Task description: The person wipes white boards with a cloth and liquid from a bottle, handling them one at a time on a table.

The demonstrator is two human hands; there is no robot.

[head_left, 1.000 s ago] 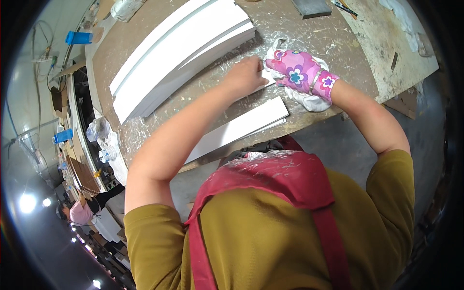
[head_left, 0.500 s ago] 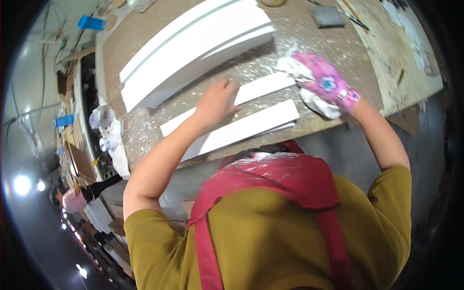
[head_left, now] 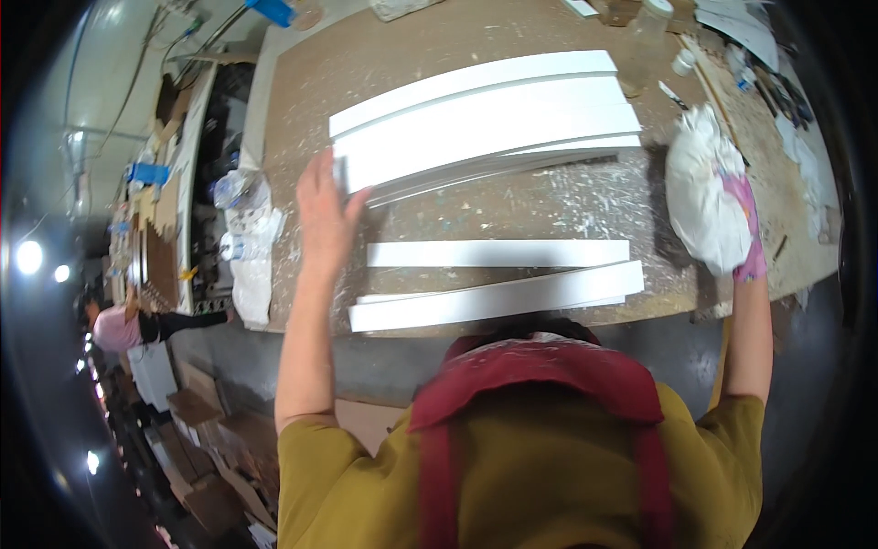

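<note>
My bare left hand (head_left: 325,212) lies flat on the workbench with its fingers stretched out, its fingertips against the left end of a stack of long white boards (head_left: 485,123). My right hand (head_left: 745,224), in a pink flowered glove, holds a crumpled white rag (head_left: 709,188) above the bench's right side. Between my hands and closer to me lie two long white strips: one (head_left: 498,253) straight across, the other (head_left: 498,299) at the bench's near edge.
The brown workbench (head_left: 512,206) is spattered with white paint. Clear bottles (head_left: 651,26) and small tools stand at its far right. Plastic bags (head_left: 245,240) hang at its left edge. A person in pink (head_left: 114,329) works far left among cardboard boxes.
My left hand left the near strips and went up and left to the end of the board stack. My right hand carried the rag away to the right.
</note>
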